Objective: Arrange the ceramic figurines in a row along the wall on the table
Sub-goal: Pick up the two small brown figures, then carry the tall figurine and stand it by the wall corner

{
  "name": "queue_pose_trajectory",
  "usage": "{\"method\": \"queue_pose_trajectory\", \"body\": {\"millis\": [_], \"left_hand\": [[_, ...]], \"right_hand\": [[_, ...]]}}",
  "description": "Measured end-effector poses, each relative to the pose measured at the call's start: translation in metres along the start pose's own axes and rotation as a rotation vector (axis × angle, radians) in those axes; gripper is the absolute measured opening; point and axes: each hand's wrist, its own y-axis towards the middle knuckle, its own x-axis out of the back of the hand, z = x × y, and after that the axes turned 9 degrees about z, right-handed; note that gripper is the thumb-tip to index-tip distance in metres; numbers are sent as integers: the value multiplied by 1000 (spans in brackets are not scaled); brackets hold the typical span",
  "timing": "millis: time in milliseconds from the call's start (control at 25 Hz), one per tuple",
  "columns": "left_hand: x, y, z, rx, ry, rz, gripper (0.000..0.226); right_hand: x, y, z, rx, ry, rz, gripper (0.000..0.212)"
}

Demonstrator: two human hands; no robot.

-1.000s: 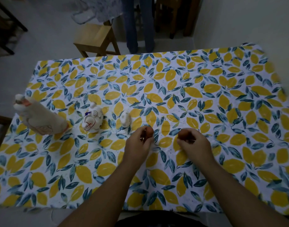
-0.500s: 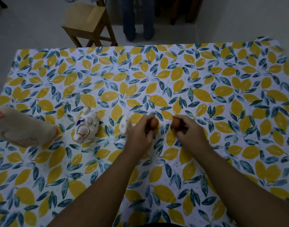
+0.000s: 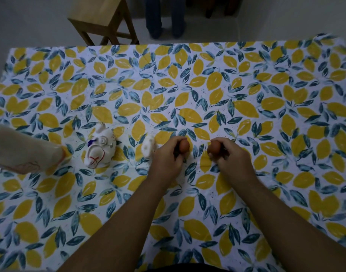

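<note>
Holding one small brown figurine [image 3: 184,145] in the left hand [image 3: 167,156] and another brown figurine [image 3: 214,147] in the right hand [image 3: 230,154], both hands grip at mid-table, beside three white figurines [image 3: 100,148]. Next step, as judged: set both down in line.

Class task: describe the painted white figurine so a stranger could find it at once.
Start at the lemon-print tablecloth and look left of the left hand. Past the small plain white figurine stands the painted white figurine, alone in carrying red and blue marks.
</note>
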Motion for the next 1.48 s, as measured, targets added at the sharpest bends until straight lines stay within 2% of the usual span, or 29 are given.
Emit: {"method": "queue_pose_trajectory", "body": {"millis": [120,280,440,560,800,1000,1120,1240,1360,1480], "left_hand": [[-1,-1,1,-1,-1,8,53],[1,-5,-9,34,-99,21,66],[11,-29,-31,-55,2,-87,55],[28,-58,-44,-89,127,-177,49],[98,-130,-25,33,264,-362,58],[178,-180,21,158,194,-589,61],[232,-192,56,164,159,-673,61],[283,-187,94,185,79,-621,70],[318,-170,118,176,-34,-414,80],[331,-161,137,100,-129,-227,65]], "right_hand": [[0,0,1,-11,4,14,44],[4,-9,12,-48,62,58,70],[12,-22,37,68,-152,-18,65],[8,-26,69,128,-299,33,58],[-51,-26,156,294,-494,184,64],[-125,-27,233,393,-568,255,69],[-174,-21,275,390,-564,283,70],[-221,-11,310,274,-426,310,72],[-254,-1,337,104,-177,361,73],[-275,0,348,37,96,376,61]]}}
